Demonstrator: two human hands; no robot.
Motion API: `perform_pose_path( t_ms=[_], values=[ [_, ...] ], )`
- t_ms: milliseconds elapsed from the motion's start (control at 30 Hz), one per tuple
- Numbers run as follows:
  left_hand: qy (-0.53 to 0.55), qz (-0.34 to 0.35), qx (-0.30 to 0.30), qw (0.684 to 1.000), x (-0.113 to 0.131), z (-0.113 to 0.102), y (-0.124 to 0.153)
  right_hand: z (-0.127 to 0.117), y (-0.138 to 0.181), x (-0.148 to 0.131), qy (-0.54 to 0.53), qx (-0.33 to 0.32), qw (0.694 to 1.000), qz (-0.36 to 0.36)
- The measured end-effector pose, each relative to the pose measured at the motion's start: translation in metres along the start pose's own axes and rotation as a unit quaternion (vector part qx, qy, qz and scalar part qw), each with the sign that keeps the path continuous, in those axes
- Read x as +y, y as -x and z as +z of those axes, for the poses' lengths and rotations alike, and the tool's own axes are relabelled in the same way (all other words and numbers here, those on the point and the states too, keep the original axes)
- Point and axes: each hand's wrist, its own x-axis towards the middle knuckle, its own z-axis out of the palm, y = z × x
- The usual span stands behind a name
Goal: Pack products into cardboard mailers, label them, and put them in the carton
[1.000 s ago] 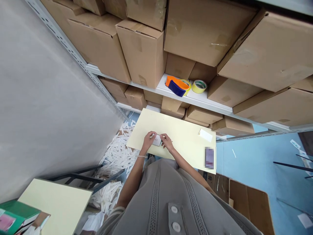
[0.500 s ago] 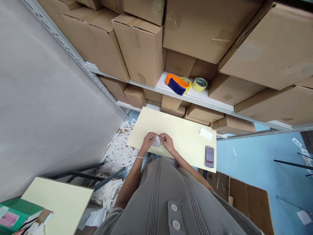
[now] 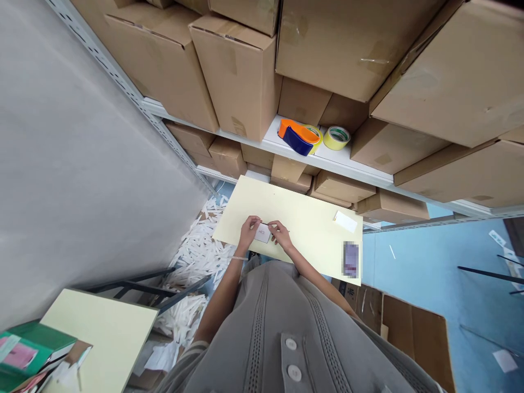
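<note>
Between my hands is a small white card [image 3: 262, 233] with faint reddish print and a thin dark upper edge, close over the cream tabletop [image 3: 311, 234]. Whether it is a single card or a thin box is too small to tell. My left hand [image 3: 248, 231] is closed on its left side, thumb and fingers pinching near the upper corner. At the opposite upper corner, my right hand [image 3: 280, 234] pinches the edge with thumb and forefinger. The fingertips partly cover both corners.
A white slip [image 3: 345, 221] and a blurred-out rectangular item [image 3: 351, 259] lie at the table's right end. Beyond stands a shelf [image 3: 347, 164] with cartons, an orange-and-blue tape dispenser [image 3: 300, 137] and a tape roll [image 3: 337, 138]. Paper strips [image 3: 200, 245] cover the floor at left.
My hands have moved slightly apart along the card's upper edge. More of the card's printed face shows. The whole view has shifted a little.
</note>
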Motion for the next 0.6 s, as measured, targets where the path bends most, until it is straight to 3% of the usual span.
perform_pose_path(
  t_ms=[300, 467, 600],
  values=[
    [-0.062, -0.020, 0.011, 0.998, -0.001, 0.010, -0.015, 0.004, -0.007, 0.004, 0.018, 0.034, 0.999, 0.012],
    [-0.035, -0.105, -0.042, 0.993, -0.006, 0.007, -0.009, 0.004, -0.002, 0.007, -0.051, -0.001, 0.992, 0.118],
    [0.014, -0.213, -0.071, 0.974, -0.007, 0.000, 0.000, 0.001, 0.002, 0.005, -0.160, -0.053, 0.970, 0.173]
  ],
)
